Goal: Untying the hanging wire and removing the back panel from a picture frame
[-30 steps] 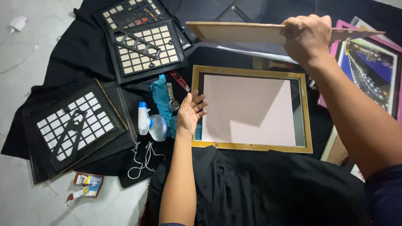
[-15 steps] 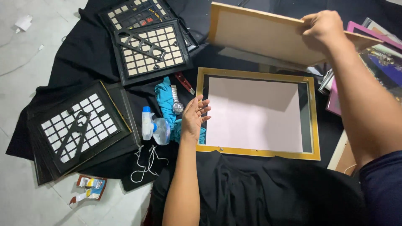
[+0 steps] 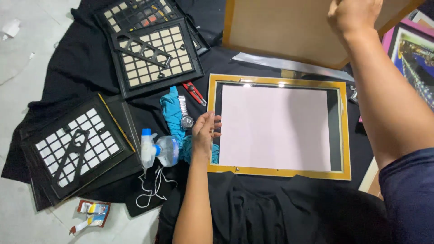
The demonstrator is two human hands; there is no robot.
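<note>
even overhead light, sharp at centre, softening toward the edges

two small glare spots are shining on the top inner edge of the gold picture frame (image 3: 279,169); shadows are lying faint around it, and the black cloth (image 3: 271,212) below it is losing detail.

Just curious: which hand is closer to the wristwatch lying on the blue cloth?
Left. The left hand hovers right beside the wristwatch; the right hand is far up, gripping the brown backing board.

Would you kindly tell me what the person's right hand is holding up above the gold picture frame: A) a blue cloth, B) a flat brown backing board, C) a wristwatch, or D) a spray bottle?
B: the right hand grips the edge of the flat brown backing board, raised above the gold frame, while the cloth, watch and spray bottle lie on the black fabric.
</note>
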